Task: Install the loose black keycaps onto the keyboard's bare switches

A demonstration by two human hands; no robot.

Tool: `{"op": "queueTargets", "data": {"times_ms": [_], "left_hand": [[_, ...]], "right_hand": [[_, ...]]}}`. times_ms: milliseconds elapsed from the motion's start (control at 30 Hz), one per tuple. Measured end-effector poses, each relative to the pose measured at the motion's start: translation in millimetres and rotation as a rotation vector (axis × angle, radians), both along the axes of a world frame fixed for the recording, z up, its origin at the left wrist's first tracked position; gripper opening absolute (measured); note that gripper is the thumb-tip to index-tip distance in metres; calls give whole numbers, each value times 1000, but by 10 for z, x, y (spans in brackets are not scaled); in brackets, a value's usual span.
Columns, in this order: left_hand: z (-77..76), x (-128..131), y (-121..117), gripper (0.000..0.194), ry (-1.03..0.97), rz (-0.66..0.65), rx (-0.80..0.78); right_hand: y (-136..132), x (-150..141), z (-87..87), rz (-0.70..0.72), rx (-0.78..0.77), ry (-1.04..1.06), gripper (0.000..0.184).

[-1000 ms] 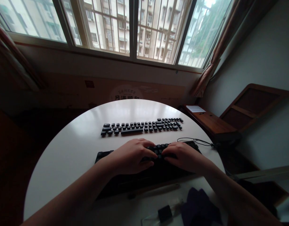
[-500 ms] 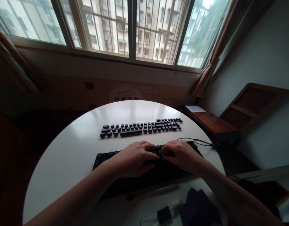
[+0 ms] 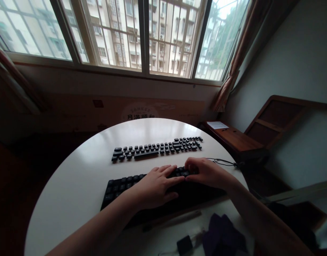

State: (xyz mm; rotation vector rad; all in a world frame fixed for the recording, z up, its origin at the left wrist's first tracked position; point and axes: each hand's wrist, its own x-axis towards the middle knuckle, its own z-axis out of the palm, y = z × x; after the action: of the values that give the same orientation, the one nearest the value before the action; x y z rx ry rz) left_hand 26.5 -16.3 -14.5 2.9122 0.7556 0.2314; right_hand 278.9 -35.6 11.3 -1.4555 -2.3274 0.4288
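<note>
A black keyboard [image 3: 118, 185] lies on the white round table [image 3: 70, 185], its lower half bare of keys. My left hand [image 3: 155, 186] rests flat across its middle, fingers stretched over the upper keys and thumb apart. My right hand [image 3: 207, 172] is at the keyboard's upper right, its fingers curled down and its thumb tip close to my left index finger. Whatever lies between its fingers is hidden. Loose black keycaps [image 3: 167, 147] stand in rows beyond the keyboard, with a long spacebar keycap [image 3: 146, 155] among them.
A black cable [image 3: 223, 161] runs off the table's right side. Near the front edge are a dark purple cloth [image 3: 223, 236], a small dark square block [image 3: 184, 244] and a thin, long tool [image 3: 179, 218]. A wooden cabinet [image 3: 240, 140] with paper stands right of the table.
My view has shifted slightly. My left hand has slid a little down and left on the keyboard, uncovering more keys. My right hand's fingers have curled more over the keys.
</note>
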Motion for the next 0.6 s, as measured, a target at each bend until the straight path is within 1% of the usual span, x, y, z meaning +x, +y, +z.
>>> {"op": "queueTargets", "data": {"times_ms": [67,133,267,333,400,467,600], "left_hand": [[3,2,-2,56,-9,2,1],[10,5,-8,53,-14,3,5],[29,9,-18,53,-14,-6,15],[36,10,-18,54,-13,-4,18],[44,10,-17,55,-12,1,19],[51,7,-19,54,-10,6,21],[57,-7,-30,54,-9,4,18]], "right_hand": [[119,73,51,-56,51,37,15],[318,126,111,-105,122,-3,13],[904,141,229,-147,204,-270,15],[1221,115,266,-163,224,-342,17],[1501,80,280,-157,232,-392,19],[1724,40,271,-141,217,-444,21],[2006,-31,216,-112,142,-530,22]]}}
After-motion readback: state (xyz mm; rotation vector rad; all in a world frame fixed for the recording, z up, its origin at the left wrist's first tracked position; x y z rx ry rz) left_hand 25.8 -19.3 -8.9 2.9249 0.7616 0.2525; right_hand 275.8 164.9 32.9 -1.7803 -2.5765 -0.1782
